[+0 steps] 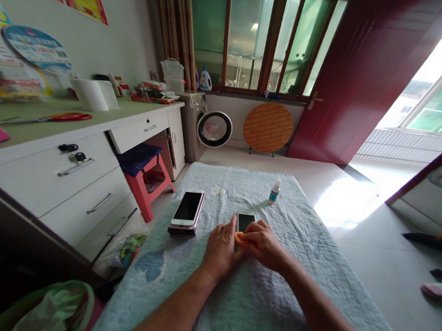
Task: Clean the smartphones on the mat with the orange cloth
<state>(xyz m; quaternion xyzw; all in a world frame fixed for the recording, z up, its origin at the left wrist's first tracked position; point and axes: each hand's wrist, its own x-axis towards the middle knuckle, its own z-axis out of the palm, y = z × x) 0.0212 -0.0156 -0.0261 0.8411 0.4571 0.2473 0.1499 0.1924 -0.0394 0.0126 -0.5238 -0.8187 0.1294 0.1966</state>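
Note:
A white-framed smartphone (246, 220) with a dark screen lies on the cloth-covered table. My left hand (220, 247) grips its left side, thumb along the edge. Pinched in the fingers of my right hand (263, 244) is a small orange cloth (240, 238), pressed on the lower part of the phone. Both hands hide that lower part. To the left rests a stack of phones, with a white phone (188, 209) on top, screen up. A small spray bottle (274, 192) with a blue label stands upright beyond my right hand.
A light blue quilted cloth (291, 277) covers the table. At left are a desk with drawers (92, 180), a red stool (152, 191) and a waste bin (90, 303). Farther back stand a washing machine (194, 132) with its door open and a round wooden tabletop (267, 127).

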